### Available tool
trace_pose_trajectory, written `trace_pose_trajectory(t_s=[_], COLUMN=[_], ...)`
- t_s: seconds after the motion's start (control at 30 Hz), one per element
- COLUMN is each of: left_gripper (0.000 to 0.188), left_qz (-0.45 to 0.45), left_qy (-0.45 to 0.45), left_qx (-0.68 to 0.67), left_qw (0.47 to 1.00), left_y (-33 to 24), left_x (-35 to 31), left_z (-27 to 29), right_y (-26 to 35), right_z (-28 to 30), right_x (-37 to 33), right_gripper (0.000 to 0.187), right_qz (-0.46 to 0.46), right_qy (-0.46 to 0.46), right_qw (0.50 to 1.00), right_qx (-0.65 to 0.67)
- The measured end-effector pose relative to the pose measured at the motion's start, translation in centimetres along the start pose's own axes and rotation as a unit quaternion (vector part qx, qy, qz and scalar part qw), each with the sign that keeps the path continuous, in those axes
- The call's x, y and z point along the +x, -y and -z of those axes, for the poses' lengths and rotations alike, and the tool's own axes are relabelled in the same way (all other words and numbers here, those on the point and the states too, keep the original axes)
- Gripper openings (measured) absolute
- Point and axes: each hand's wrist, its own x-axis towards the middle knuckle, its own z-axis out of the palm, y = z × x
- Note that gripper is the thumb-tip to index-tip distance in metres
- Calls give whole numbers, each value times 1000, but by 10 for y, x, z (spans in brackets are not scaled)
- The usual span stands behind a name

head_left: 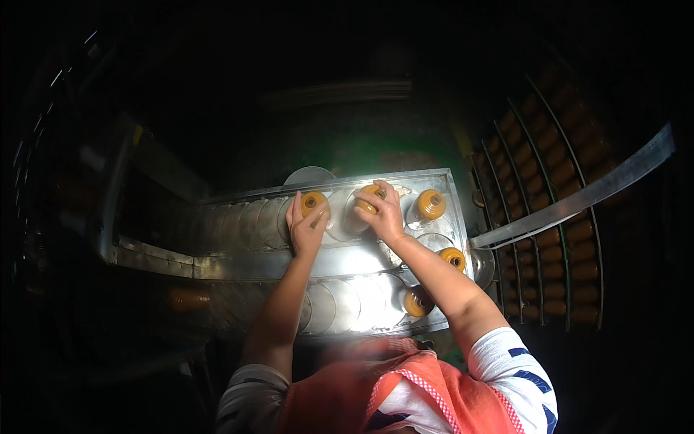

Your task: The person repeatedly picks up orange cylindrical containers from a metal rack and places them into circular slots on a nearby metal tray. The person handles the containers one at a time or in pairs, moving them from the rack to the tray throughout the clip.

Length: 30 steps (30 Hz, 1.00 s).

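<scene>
Clasping a yellow bottle (313, 199) with the left hand (309, 230), fingers bent close around it. Holding a second bottle (373, 190) likewise with the right hand (387, 215), at about three o'clock from the first, over the far lane of a conveyor (354, 304). Apparently midway: not yet let go of either. Already standing free, by the clock from the right hand: an upper bottle (431, 205) at three, a corner bottle (453, 259) at four, a near bottle (418, 301) at five. Impossible to tell how many remain.

Around: at seven, a metal divider (340, 262) between lanes; at ten, a round plate (309, 174) just past the far edge; at three, a rack (567, 289) of dim orange-brown rows, partly covered by a jutting metal strip (571, 210). Chiefly in the way: the right forearm (444, 282), passing between the corner and near bottles.
</scene>
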Motion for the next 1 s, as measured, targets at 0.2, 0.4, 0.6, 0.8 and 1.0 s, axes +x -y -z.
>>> trace_pose_trajectory(t_s=[0.2, 0.4, 0.6, 0.8, 1.0], left_gripper=[28, 25, 18, 22, 24], left_qz=[107, 218, 144, 112, -21], left_qy=[14, 126, 284, 411, 495], left_qx=[-124, -398, -462, -489, -487], left_qw=[986, 882, 828, 761, 719], left_y=[-56, -203, -386, -559, -749], left_x=[-74, -140, -217, -268, -265], left_z=[46, -11, -108, -252, -385], right_y=[-35, -9, -76, -143, -179], right_z=[-35, 171, 394, 594, 708], right_x=[-13, -130, -341, -514, -677], right_gripper=[34, 33, 20, 20, 22], right_qz=[-42, -52, -192, -335, -445], right_qy=[79, 55, -85, -353, -569], right_qw=[994, 990, 964, 857, 684], right_qx=[-64, 118, 164, 169, 104])
